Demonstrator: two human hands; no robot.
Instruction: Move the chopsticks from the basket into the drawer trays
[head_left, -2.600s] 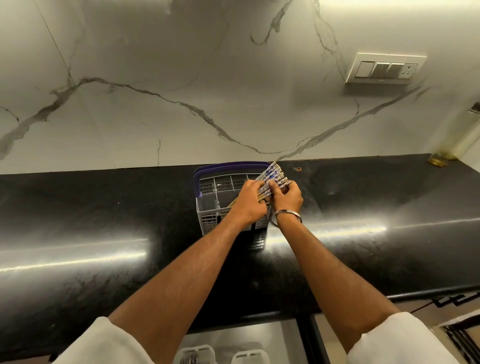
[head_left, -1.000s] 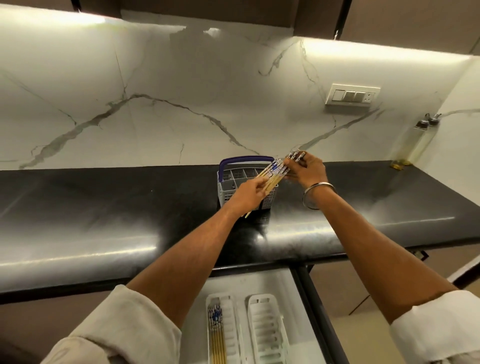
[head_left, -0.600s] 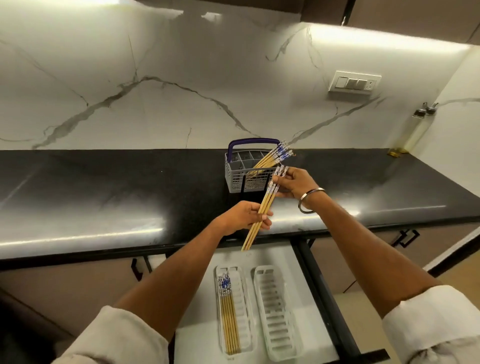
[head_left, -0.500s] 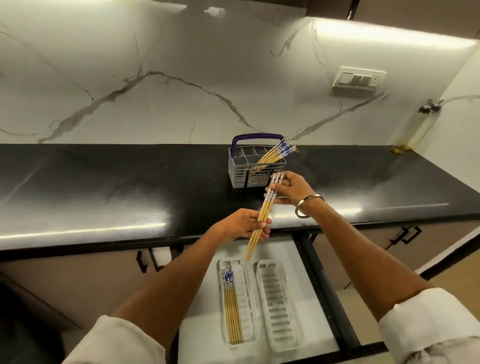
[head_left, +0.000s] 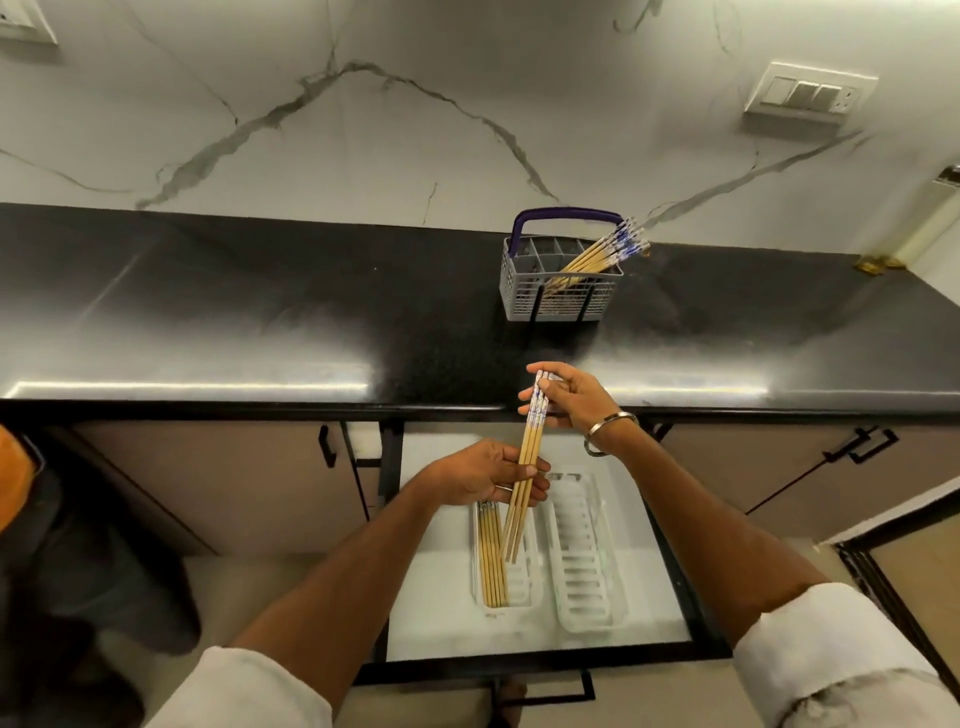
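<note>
Bamboo chopsticks (head_left: 525, 467) tilted over drawer tray (head_left: 524, 577) | left hand (head_left: 485, 475) grips middle | right hand (head_left: 574, 397) pinches top

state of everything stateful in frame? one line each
drawer: open
left tray: holds chopsticks
right tray: empty
basket: upright, chopsticks leaning inside
held chopsticks: bundle above left tray
left hand: grips bundle low
right hand: pinches bundle top
cabinet doors: closed
</note>
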